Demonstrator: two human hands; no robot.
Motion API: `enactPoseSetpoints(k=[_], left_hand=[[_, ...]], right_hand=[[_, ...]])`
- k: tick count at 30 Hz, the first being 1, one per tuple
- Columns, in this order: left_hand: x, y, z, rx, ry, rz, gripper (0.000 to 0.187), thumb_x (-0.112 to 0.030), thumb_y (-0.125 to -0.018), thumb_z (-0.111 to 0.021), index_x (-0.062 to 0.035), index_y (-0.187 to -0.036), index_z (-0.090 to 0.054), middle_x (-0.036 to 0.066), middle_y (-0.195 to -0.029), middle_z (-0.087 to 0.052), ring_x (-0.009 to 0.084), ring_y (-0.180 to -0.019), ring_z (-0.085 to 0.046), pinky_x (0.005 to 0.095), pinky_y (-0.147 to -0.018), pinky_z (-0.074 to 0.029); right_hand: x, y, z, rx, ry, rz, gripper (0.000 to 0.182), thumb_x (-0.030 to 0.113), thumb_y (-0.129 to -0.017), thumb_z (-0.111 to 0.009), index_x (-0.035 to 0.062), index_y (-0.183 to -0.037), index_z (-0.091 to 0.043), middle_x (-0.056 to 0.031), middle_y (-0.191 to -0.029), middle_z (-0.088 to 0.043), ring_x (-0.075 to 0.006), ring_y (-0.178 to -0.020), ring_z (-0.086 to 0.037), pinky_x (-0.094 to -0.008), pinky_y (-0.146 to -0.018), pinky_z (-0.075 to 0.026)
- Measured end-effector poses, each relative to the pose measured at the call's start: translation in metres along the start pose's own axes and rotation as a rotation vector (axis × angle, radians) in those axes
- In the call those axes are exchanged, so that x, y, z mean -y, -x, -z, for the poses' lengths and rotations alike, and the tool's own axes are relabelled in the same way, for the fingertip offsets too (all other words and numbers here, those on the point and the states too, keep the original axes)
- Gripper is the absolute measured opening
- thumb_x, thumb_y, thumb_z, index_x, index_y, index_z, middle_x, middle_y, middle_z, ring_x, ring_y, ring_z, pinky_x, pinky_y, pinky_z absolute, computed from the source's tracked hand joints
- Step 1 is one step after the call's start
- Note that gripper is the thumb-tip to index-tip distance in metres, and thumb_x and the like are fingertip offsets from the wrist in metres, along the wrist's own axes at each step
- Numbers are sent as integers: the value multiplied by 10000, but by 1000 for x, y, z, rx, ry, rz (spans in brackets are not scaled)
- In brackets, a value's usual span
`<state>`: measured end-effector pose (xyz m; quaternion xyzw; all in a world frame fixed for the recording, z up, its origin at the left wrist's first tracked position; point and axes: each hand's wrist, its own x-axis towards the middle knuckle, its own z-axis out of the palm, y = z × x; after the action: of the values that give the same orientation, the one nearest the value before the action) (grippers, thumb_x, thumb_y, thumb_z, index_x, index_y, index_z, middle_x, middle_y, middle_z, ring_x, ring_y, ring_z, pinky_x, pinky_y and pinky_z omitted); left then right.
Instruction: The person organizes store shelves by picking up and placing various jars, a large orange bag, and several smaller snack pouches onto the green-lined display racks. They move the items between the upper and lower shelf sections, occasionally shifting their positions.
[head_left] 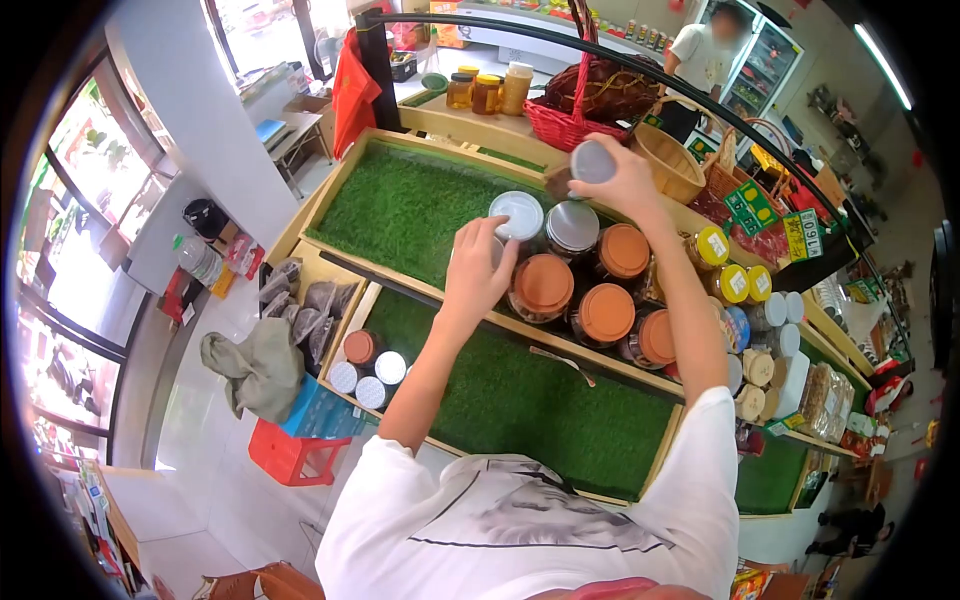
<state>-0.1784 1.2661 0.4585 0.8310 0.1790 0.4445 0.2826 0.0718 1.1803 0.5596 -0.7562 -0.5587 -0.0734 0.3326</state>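
Observation:
My right hand (pixel 622 180) is raised over the back of the upper shelf, its fingers wrapped round a small jar with a grey lid (pixel 593 162) and dark contents. Lower and to the left, my left hand (pixel 478 265) curls round another jar, mostly hidden behind the fingers. Just beyond it stands a jar with a white lid (pixel 517 215). A wider jar with a silver lid (pixel 573 228) is between the hands. Several jars with orange-brown lids (pixel 541 287) stand close together to the right, under my right forearm.
Green turf lines the upper shelf (pixel 385 215) and the lower shelf (pixel 500 390). Small jars (pixel 371 390) stand at the lower left. Behind are honey jars (pixel 486 93), a red basket (pixel 565 125) and a wooden basket (pixel 668 160). A black rail (pixel 520 24) arches overhead; a person (pixel 705 60) stands beyond.

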Motion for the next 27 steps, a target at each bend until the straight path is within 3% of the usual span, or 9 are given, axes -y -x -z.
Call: enactPoseSetpoints(k=[2,4,10,13,17,23,27], left_hand=[[16,5,1,-18,-71,-14,385,-189,-903,-624,-4,-1231,-543,207,-1222,-573,393,-1152,-524,451,-1002,-408],[26,7,0,-22,-96,-9,424,-205,-899,-631,-3,-1257,-525,214,-1262,-553,399,-1169,-514,455,-1013,-403],[34,10,-15,9,-145,-3,513,-257,-893,-636,4,-1310,-492,226,-1299,-538,406,-1205,-498,463,-1020,-404],[30,12,-23,-49,-332,-27,530,-306,-878,-631,-28,-1313,-508,188,-1270,-577,393,-1211,-510,469,-1004,-419],[23,13,-30,-121,-465,-30,535,-320,-853,-649,-62,-1307,-530,121,-1239,-611,354,-1188,-544,452,-961,-458],[25,14,-30,-143,-491,-70,520,-308,-846,-654,-64,-1292,-544,116,-1220,-616,352,-1161,-559,441,-940,-476],[23,16,-29,-156,-491,-90,516,-304,-843,-659,-61,-1286,-551,123,-1223,-613,355,-1159,-558,442,-943,-476]], right_hand=[[-3,-12,-30,39,25,-39,796,498,-580,-839,130,-1247,-607,-177,-1091,-695,-361,-1028,-660,-435,-918,-508],[-3,-18,-54,20,24,-40,801,488,-582,-843,145,-1271,-620,-189,-1131,-686,-327,-1037,-667,-404,-936,-503],[1,-23,-74,271,101,-91,920,623,-595,-780,141,-1352,-571,-214,-1241,-629,-363,-1132,-612,-433,-996,-464],[-14,-22,-86,285,69,-184,940,671,-633,-740,177,-1403,-523,-249,-1275,-595,-381,-1166,-584,-425,-1000,-456],[-8,-14,-92,331,87,-326,971,775,-673,-638,314,-1487,-376,-260,-1381,-475,-452,-1237,-509,-509,-1040,-413],[10,9,-86,243,253,-280,806,723,-804,-557,291,-1470,-417,-259,-1448,-393,-449,-1290,-443,-534,-1070,-367],[24,46,-62,126,221,-9,645,585,-850,-608,196,-1363,-559,-243,-1450,-392,-450,-1286,-432,-520,-1088,-344]])
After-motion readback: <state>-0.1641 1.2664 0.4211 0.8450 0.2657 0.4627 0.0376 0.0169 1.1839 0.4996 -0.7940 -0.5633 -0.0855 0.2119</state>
